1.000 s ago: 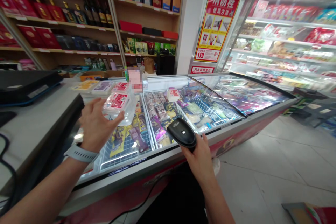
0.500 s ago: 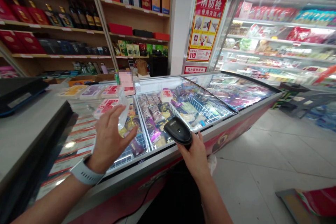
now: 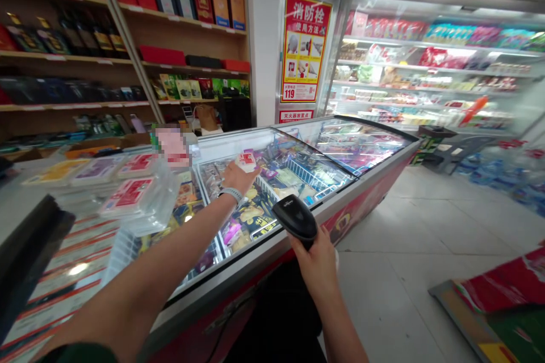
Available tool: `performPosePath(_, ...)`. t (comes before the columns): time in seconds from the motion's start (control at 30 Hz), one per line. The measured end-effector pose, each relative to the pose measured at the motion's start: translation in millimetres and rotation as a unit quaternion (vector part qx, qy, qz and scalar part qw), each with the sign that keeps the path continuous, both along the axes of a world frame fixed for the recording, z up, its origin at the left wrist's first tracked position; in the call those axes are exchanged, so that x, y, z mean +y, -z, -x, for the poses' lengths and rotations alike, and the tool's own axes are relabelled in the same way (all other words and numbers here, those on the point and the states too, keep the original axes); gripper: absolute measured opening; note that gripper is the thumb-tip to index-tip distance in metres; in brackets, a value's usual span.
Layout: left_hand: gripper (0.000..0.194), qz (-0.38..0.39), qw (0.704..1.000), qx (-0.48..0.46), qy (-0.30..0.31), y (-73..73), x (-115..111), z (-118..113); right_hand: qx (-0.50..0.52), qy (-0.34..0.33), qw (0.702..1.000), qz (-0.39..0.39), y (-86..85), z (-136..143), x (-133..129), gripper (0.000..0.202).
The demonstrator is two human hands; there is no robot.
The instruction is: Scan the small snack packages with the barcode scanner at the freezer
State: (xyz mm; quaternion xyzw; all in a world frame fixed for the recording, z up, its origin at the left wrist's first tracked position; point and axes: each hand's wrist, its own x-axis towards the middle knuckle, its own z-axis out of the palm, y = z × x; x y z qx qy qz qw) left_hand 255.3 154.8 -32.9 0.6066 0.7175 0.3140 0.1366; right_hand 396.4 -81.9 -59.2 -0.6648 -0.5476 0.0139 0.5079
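My left hand [image 3: 239, 177] reaches out over the chest freezer [image 3: 264, 255], its fingers closed on a small white package with a red label [image 3: 247, 160]. A pale watch band [image 3: 232, 195] circles that wrist. Lower down, near the freezer's front edge, my right hand [image 3: 317, 255] is wrapped round the handle of a black handheld scanner [image 3: 294, 217], whose head points up and to the left. Clear boxes with red labels [image 3: 130, 191] are stacked at the left of the freezer, beside my left forearm.
Shelves with boxes and bottles [image 3: 183, 62] line the back left. A red poster [image 3: 305, 48] hangs on the pillar. A lit refrigerated display [image 3: 426, 68] fills the back right. Red packaging [image 3: 506, 281] lies at the lower right. Pale tiles [image 3: 395, 215] cover the floor.
My left hand has moved forward and right, from beside the stacked boxes to the small package, and closed on it. The view has turned right. My right hand still holds the scanner.
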Motion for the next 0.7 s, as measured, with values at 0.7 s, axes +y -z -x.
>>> performPosePath(0.7,0.073,0.014,0.999,0.011,-0.040,11.3,45,-7,0.047,0.006,0.999,0.013,5.8,-20,-10,0.025)
